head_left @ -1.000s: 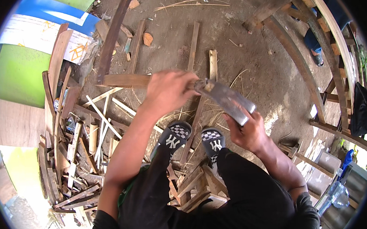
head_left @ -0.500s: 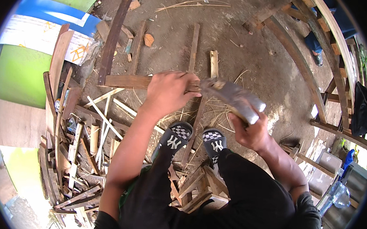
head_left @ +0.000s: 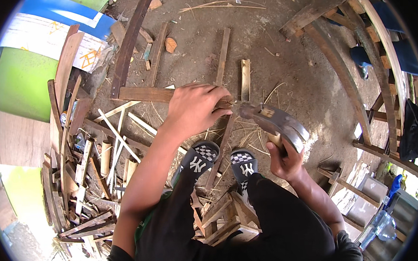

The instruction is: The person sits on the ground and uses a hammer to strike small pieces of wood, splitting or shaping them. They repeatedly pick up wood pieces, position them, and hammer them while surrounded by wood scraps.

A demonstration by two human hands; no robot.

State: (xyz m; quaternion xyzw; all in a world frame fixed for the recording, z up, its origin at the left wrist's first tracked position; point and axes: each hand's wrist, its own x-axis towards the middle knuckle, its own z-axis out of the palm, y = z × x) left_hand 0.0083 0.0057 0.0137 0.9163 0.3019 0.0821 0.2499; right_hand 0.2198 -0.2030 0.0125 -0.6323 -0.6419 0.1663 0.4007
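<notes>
- right hand (head_left: 282, 162) grips the hammer (head_left: 275, 122), its head now lowered toward ten o'clock, close on the plank (head_left: 142, 94).
- left hand (head_left: 195, 107) stays clamped on that plank; a strike looks near.

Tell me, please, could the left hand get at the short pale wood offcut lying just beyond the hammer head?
Probably yes: the left hand grips the plank close to the offcut, with only bare dirt between them. It would have to let go first; the right hand holds the hammer.
</notes>
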